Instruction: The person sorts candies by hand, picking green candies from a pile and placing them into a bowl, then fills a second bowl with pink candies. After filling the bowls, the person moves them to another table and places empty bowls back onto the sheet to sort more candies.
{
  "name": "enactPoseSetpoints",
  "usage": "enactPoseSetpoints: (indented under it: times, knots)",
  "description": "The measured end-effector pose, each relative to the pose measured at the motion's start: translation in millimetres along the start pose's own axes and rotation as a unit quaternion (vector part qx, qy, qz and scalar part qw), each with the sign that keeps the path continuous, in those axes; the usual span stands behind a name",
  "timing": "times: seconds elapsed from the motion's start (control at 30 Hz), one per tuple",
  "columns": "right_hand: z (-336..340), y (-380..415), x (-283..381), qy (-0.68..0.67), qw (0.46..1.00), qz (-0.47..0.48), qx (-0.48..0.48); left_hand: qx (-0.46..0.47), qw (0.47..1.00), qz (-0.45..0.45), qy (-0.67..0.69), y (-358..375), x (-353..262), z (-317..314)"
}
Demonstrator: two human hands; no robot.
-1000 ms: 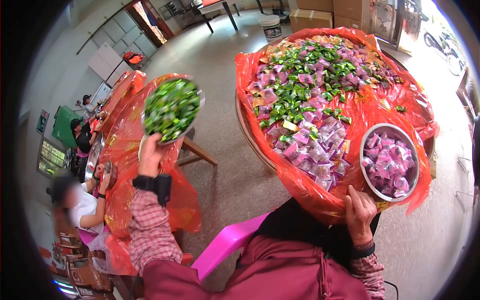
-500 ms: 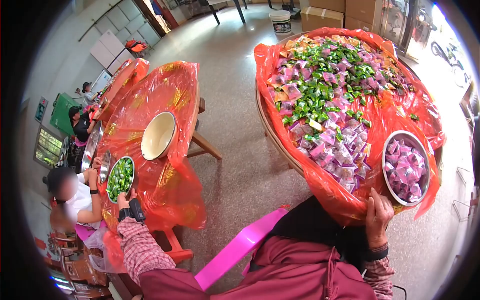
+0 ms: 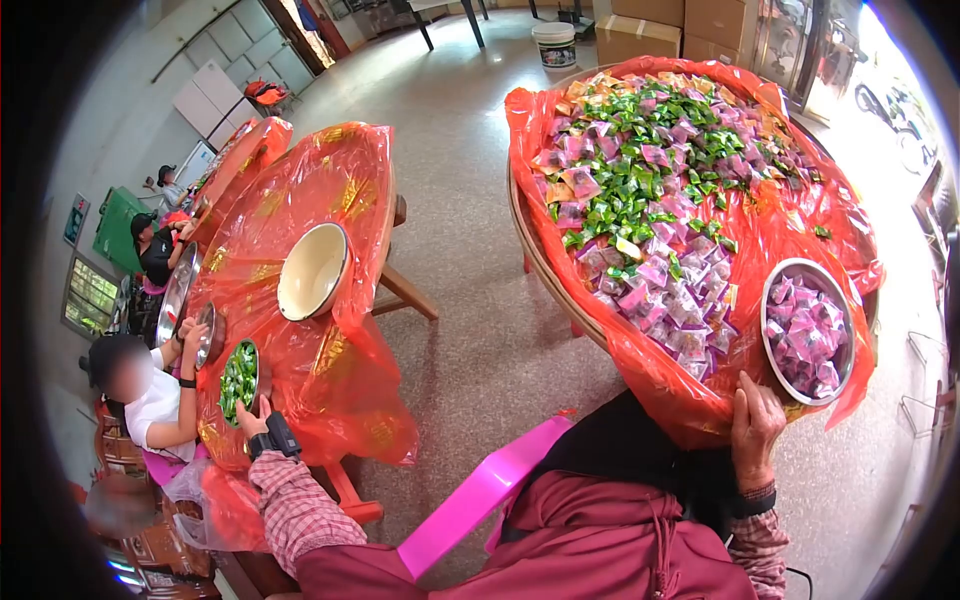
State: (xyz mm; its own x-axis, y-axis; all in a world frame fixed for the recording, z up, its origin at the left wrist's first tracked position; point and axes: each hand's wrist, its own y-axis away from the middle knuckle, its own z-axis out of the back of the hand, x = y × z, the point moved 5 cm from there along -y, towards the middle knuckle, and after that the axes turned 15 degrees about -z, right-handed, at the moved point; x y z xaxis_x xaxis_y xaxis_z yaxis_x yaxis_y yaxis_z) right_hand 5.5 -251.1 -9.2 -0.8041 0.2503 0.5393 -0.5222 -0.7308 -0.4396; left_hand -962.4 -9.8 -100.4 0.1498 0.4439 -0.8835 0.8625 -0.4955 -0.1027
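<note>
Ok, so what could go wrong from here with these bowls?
The bowl of green packets could tip if the left hand, at its rim, slips. The bowl of purple packets rests near the edge of the red plastic, so a bump might send it off. If the right hand, beside that bowl, tugs the plastic, loose packets could slide.

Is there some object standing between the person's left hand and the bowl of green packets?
Nothing visible stands between them: the left hand is right at the near rim of the bowl. The cream bowl stands farther along the table, off that line.
</note>
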Motion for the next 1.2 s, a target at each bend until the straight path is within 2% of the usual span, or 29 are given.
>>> enactPoseSetpoints:
  times: [0.03,0.13,0.2,0.23,0.27,0.33,0.4,0.43,0.47,0.53,0.57,0.6,0.67,0.73,0.77,0.8,0.83,0.87,0.9,1.0,1.07,1.13,1.17,1.2]
  knots:
    - [0,0,1,0.002,1.000,-0.001,0.002,-0.054,0.998,0.012,-0.017,34,-15,-18]
    - [-1,1,-4,0.011,1.000,-0.008,0.001,-0.060,0.997,0.011,-0.041,70,-8,-51]
    - [-2,1,-4,0.011,1.000,-0.006,-0.002,0.043,0.998,0.022,-0.039,93,6,-90]
    - [-2,1,-4,0.010,1.000,-0.004,-0.005,0.142,0.989,0.014,-0.043,109,10,-115]
    - [-2,1,-5,0.011,1.000,-0.006,-0.004,0.150,0.988,0.021,-0.032,119,19,-138]
    - [-2,1,-5,0.013,1.000,-0.005,0.002,0.284,0.956,-0.026,-0.070,156,20,-196]
    - [-3,1,-6,0.014,1.000,-0.002,-0.005,0.193,0.972,0.105,-0.078,157,43,-238]
    - [-3,1,-6,0.014,1.000,0.003,-0.008,0.216,0.958,0.175,-0.074,141,67,-245]
    - [-2,1,-5,0.016,1.000,0.010,-0.014,0.413,0.898,0.000,-0.150,127,86,-244]
    - [-1,-1,-1,0.010,1.000,0.014,-0.022,0.486,0.855,-0.101,-0.147,107,121,-253]
    - [0,-2,0,0.011,1.000,0.015,-0.022,0.540,0.769,-0.233,-0.251,86,129,-246]
    - [2,-4,2,0.010,1.000,0.017,-0.022,0.570,0.654,-0.362,-0.341,73,134,-247]
    - [4,-5,4,0.003,1.000,0.009,-0.013,0.692,0.534,-0.176,-0.453,64,124,-269]
    - [6,-6,3,0.006,1.000,0.002,-0.020,0.621,0.598,-0.194,-0.468,51,123,-267]
    - [6,-6,4,-0.002,1.000,0.007,-0.018,0.514,0.789,-0.208,-0.262,59,120,-270]
    - [6,-6,4,-0.011,1.000,0.012,-0.015,0.361,0.910,-0.199,-0.035,64,119,-261]
    - [6,-6,3,-0.012,1.000,0.018,-0.019,0.359,0.930,-0.019,-0.072,45,117,-271]
    - [6,-5,2,-0.009,1.000,0.012,-0.022,0.345,0.918,0.161,-0.109,27,100,-281]
    - [6,-6,2,-0.013,1.000,0.015,-0.024,0.240,0.960,0.086,-0.114,66,66,-301]
    - [5,-6,2,-0.015,0.999,0.020,-0.031,0.278,0.955,0.008,-0.102,143,16,-371]
    - [5,-5,1,-0.023,0.999,0.029,-0.040,0.378,0.924,0.033,-0.049,192,16,-431]
    - [5,-4,1,-0.022,0.998,0.027,-0.046,0.441,0.894,0.065,-0.048,286,23,-495]
    - [4,-3,0,-0.025,0.998,0.026,-0.047,0.493,0.849,0.188,-0.016,337,40,-525]
    - [4,-3,0,-0.028,0.998,0.026,-0.049,0.512,0.831,0.215,-0.005,399,45,-545]
